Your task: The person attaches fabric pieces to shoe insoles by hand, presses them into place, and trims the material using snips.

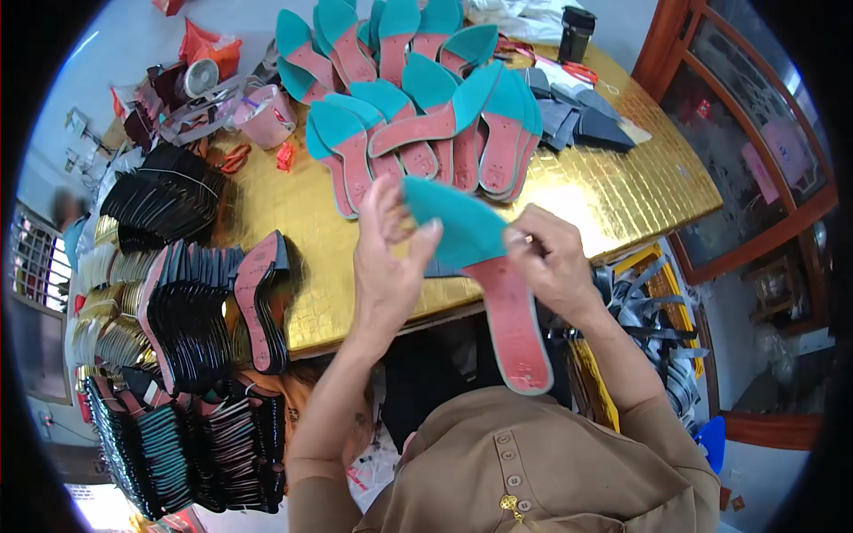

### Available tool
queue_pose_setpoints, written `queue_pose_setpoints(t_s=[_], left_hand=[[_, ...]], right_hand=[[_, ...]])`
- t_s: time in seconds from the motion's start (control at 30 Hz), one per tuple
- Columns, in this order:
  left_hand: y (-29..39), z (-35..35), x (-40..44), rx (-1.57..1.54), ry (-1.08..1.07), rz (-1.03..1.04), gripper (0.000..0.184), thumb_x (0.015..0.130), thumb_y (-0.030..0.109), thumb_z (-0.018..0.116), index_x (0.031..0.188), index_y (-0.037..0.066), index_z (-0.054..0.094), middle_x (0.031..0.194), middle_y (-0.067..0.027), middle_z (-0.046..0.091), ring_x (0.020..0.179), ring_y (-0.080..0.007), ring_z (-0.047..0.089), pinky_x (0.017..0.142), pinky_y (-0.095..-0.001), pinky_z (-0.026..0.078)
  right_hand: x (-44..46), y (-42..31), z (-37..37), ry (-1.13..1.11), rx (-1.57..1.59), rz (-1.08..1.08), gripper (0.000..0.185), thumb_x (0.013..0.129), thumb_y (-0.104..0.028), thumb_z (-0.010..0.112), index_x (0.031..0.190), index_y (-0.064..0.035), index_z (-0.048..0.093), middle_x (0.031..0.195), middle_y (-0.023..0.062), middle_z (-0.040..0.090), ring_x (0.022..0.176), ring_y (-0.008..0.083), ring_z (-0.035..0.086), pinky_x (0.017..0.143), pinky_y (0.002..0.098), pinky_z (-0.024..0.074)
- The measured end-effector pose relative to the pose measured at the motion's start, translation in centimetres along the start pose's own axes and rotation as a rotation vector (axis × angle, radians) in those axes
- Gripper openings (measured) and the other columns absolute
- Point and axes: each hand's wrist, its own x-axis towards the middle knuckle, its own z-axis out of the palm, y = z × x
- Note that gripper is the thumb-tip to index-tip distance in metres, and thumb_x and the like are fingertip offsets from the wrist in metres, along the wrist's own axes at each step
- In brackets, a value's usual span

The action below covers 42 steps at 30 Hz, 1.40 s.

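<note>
A shoe insole (pixel 514 320), teal at the front and pink towards the heel, hangs tilted above the table's front edge. My right hand (pixel 553 258) pinches its right edge where teal meets pink. At the teal tip is my left hand (pixel 391 253), its fingers apart and slightly blurred, the thumb close to the insole's left side; whether they touch is unclear. Just beyond, a pile of similar teal and pink insoles (pixel 426 142) covers the back of the gold table (pixel 622 204).
Stacked dark insoles (pixel 191 311) stand at the left, below a black bundle (pixel 164 191). A pink bucket (pixel 265 117), orange-handled scissors (pixel 235 159), dark fabric pieces (pixel 577 117) and a black cup (pixel 577 34) lie farther back. A yellow crate (pixel 680 306) holds straps at right.
</note>
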Motion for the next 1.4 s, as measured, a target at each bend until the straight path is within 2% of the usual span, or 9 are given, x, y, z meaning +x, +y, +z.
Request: queue_pose_setpoints(t_s=[0.23, 0.3, 0.43, 0.47, 0.6, 0.87, 1.03, 1.23, 1.4], left_hand=[[4.5, -2.5, -0.2, 0.526, -0.726, 0.451, 0.066, 0.076, 0.029, 0.069, 0.131, 0.0, 0.045, 0.125, -0.0185, 0.053, 0.117, -0.036, 0.05, 0.103, -0.0441, 0.037], [4.8, -4.3, -0.6, 0.583, -0.97, 0.176, 0.066, 0.073, 0.032, 0.072, 0.125, -0.002, 0.049, 0.119, -0.0175, 0.056, 0.112, -0.0326, 0.053, 0.1, -0.0427, 0.041], [3.1, -5.6, -3.3, 0.305, -1.164, -0.409, 0.064, 0.069, 0.035, 0.076, 0.117, -0.004, 0.055, 0.111, -0.0161, 0.059, 0.106, -0.0282, 0.057, 0.094, -0.0402, 0.045], [2.1, -5.5, -4.3, 0.018, -1.074, -0.66, 0.062, 0.07, 0.035, 0.076, 0.114, -0.004, 0.057, 0.109, -0.0158, 0.06, 0.103, -0.0271, 0.058, 0.092, -0.039, 0.046], [1.1, -5.3, -6.3, -0.611, -0.754, -1.161, 0.058, 0.071, 0.036, 0.075, 0.109, -0.005, 0.06, 0.103, -0.0149, 0.063, 0.096, -0.024, 0.06, 0.086, -0.0356, 0.047], [4.0, -6.0, -3.9, -0.182, -1.029, -0.603, 0.063, 0.068, 0.037, 0.074, 0.108, -0.009, 0.06, 0.103, -0.0139, 0.064, 0.09, -0.0238, 0.06, 0.082, -0.0317, 0.047], [3.5, -6.0, -3.4, 0.153, -1.2, -0.304, 0.068, 0.064, 0.036, 0.076, 0.111, -0.009, 0.06, 0.105, -0.0118, 0.065, 0.096, -0.0231, 0.059, 0.086, -0.0312, 0.046], [3.2, -5.2, -2.8, 0.232, -1.32, -0.371, 0.066, 0.063, 0.031, 0.077, 0.114, -0.008, 0.059, 0.105, -0.0084, 0.066, 0.099, -0.0202, 0.058, 0.086, -0.0294, 0.044], [1.3, -5.1, -3.6, -0.326, -0.985, -0.425, 0.062, 0.067, 0.026, 0.077, 0.116, -0.007, 0.058, 0.102, -0.0084, 0.066, 0.096, -0.0167, 0.057, 0.084, -0.0267, 0.044]], right_hand=[[-0.2, -1.4, 2.0, -0.509, 0.249, 0.446, 0.024, 0.086, -0.019, 0.058, 0.076, 0.0032, 0.06, 0.066, 0.0051, 0.057, 0.056, 0.0126, 0.044, 0.052, 0.0259, 0.0368], [2.3, -3.4, -0.6, -0.895, 0.057, 0.671, 0.027, 0.085, -0.021, 0.059, 0.081, 0.0052, 0.064, 0.067, 0.008, 0.061, 0.053, 0.0145, 0.048, 0.051, 0.0303, 0.042], [2.8, -1.1, -5.1, -0.287, -0.585, 0.42, 0.024, 0.09, -0.021, 0.056, 0.086, 0.0012, 0.064, 0.071, 0.0053, 0.058, 0.052, 0.014, 0.047, 0.055, 0.0272, 0.0433], [1.7, 0.3, -5.2, 0.038, -0.848, -0.112, 0.016, 0.087, -0.014, 0.057, 0.088, 0.0005, 0.065, 0.073, 0.0079, 0.062, 0.054, 0.0168, 0.053, 0.058, 0.0309, 0.0451], [-4.4, -4.7, -0.5, -0.443, 0.303, 0.772, 0.021, 0.089, -0.015, 0.056, 0.089, 0.005, 0.063, 0.082, 0.0146, 0.069, 0.05, 0.0169, 0.054, 0.052, 0.0266, 0.0458], [-7.7, -3.3, 2.7, 0.126, 1.01, 0.815, 0.022, 0.089, -0.019, 0.06, 0.092, 0.0012, 0.067, 0.079, 0.0128, 0.068, 0.056, 0.0117, 0.059, 0.051, 0.0216, 0.0471], [-7.3, -5.6, 3.0, 0.066, 0.6, 1.018, 0.034, 0.09, -0.026, 0.054, 0.105, 0.0043, 0.059, 0.093, 0.0229, 0.068, 0.052, 0.0138, 0.058, 0.047, 0.0199, 0.0463], [-7.3, -5.0, 1.6, 0.06, 0.763, 1.02, 0.022, 0.087, -0.013, 0.061, 0.103, 0.0011, 0.063, 0.073, 0.0109, 0.066, 0.048, 0.0114, 0.051, 0.042, 0.02, 0.0403], [-5.4, -4.1, 0.1, -0.129, 0.849, 0.741, 0.053, 0.093, -0.044, 0.047, 0.116, 0.0033, 0.056, 0.091, 0.0215, 0.067, 0.052, 0.0109, 0.056, 0.041, 0.0178, 0.0429]])
